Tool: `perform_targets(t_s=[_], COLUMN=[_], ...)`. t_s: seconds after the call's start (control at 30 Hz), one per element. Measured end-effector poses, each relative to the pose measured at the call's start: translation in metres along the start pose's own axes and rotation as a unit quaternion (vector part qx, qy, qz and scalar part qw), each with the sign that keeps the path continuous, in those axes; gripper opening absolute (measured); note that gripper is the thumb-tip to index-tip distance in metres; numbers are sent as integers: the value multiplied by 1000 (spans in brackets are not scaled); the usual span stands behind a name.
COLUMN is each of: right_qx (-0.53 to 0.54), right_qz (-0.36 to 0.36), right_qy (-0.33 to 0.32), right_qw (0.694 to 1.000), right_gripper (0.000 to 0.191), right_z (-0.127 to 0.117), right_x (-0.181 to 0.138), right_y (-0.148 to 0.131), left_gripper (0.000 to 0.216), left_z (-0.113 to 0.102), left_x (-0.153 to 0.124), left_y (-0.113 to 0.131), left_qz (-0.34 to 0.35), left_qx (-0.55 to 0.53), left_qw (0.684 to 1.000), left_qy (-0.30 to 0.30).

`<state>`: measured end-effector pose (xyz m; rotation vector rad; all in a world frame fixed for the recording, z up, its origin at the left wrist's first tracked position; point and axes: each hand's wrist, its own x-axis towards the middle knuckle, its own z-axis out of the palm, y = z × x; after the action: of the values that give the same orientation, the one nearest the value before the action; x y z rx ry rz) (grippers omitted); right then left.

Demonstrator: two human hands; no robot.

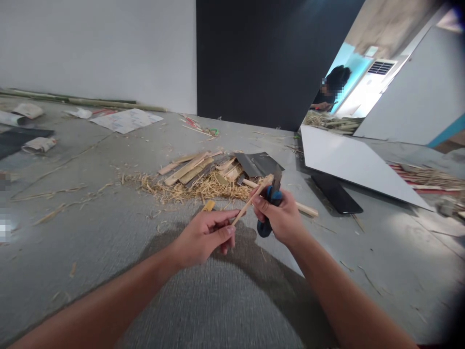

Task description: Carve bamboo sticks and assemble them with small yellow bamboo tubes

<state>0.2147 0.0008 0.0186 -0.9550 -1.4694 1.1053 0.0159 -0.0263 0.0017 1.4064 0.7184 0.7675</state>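
My left hand (203, 237) pinches the lower end of a thin wooden strip (249, 202) between thumb and fingers. The strip slants up and to the right, past the fingers of my right hand (286, 218). That hand is wrapped round a black and blue utility knife (264, 229), whose blade (277, 178) points up beside the strip's far end. My right thumb lies close against the strip; whether it presses on it I cannot tell. Behind both hands is a pile of curled shavings (196, 190), with flat wooden slats (189, 168) on top.
A dark sheet (259, 165) lies on the pile. To the right are a black phone (336, 194), a white panel (359, 165) and a bundle of thin sticks (428, 177). Paper (125, 120) and long poles (90, 102) lie back left. Another person (332, 87) appears beyond the dark panel (269, 63).
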Motion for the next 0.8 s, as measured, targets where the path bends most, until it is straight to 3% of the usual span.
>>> perform_targets(t_s=[0.13, 0.23, 0.33, 0.43, 0.5, 0.6, 0.67, 0.8], right_qx=[58, 77, 70, 4, -107, -337, -443, -504], right_qz=[12, 15, 15, 6, -23, -85, -110, -116], right_qy=[-23, -34, -21, 7, 39, 46, -9, -120], right_qw=[998, 996, 997, 1000, 993, 937, 890, 847], right_gripper=[13, 11, 13, 24, 30, 32, 37, 33], right_z=[1, 2, 2, 2, 2, 3, 4, 9], right_x=[-1, -2, -1, 0, 0, -2, -6, -13], right_y=[0, 0, 2, 4, 4, 1, -3, -9], left_gripper=[40, 26, 26, 24, 20, 12, 12, 19], left_z=[0, -1, -1, 0, 1, 1, 1, 0], left_x=[2, 2, 2, 2, 3, 5, 5, 6], left_y=[3, 1, -3, -5, -5, -5, -4, -4], left_qz=[12, -19, -42, -50, -40, -8, 8, 22], left_qx=[-18, -88, -140, -184, -221, -258, -266, -267], left_qw=[1000, 996, 989, 981, 974, 966, 963, 961], left_qy=[-8, -17, -35, -39, -17, 29, 46, 64])
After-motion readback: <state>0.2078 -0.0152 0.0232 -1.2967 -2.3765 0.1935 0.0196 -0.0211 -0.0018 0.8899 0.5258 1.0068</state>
